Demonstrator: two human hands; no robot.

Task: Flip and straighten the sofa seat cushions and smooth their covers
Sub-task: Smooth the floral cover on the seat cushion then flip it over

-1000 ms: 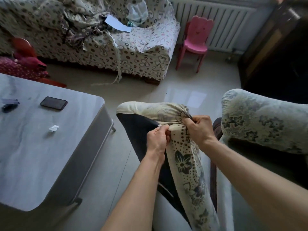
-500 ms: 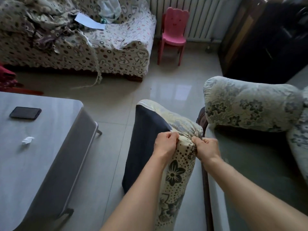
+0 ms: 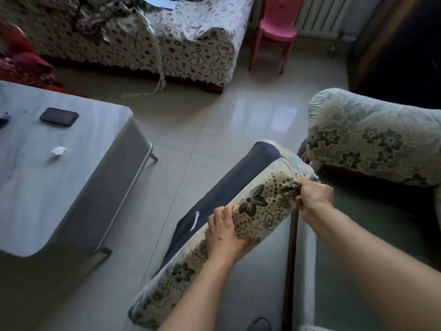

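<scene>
A seat cushion [image 3: 260, 206] with a cream cover printed with dark flowers and dots stands on edge over the floor, its dark blue underside [image 3: 229, 187] facing left. My left hand [image 3: 224, 232] grips the cover along the cushion's narrow side, lower down. My right hand [image 3: 312, 194] pinches the bunched cover at the upper corner. The sofa's bare seat base [image 3: 372, 232] lies to the right, with a floral armrest [image 3: 372, 137] beyond it.
A grey coffee table [image 3: 71, 177] with a phone [image 3: 59, 116] and a scrap of paper [image 3: 58, 150] stands close on the left. A second sofa [image 3: 148, 37] under a spotted throw and a pink child's chair [image 3: 274, 32] stand farther back. Tiled floor lies between.
The cushion has tilted so its top leans right. My left hand has slid down its side, away from the right hand, which stays on the upper corner.
</scene>
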